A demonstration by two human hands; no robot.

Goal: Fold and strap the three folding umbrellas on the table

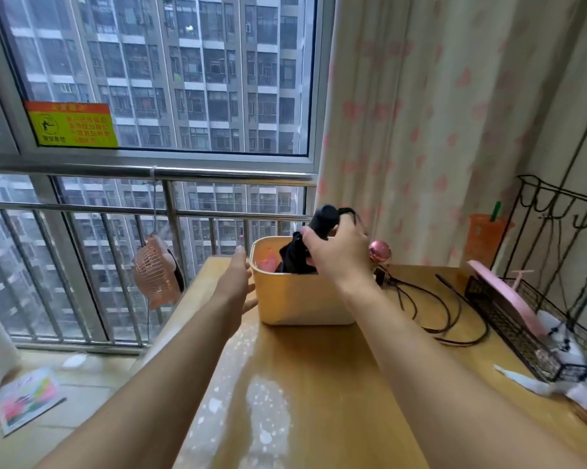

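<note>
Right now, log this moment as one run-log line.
right hand: gripping black folding umbrella, partly inside bin | left hand: open against cream plastic bin side | pink item in bin

Black folded umbrella (304, 247), handle up, standing in yellow bin (295, 299), pink umbrella (266, 262) beside it

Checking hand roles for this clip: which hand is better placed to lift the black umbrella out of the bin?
Right. The right hand already grips the black umbrella above the yellow bin; the left hand rests open against the bin's side, steadying it.
</note>
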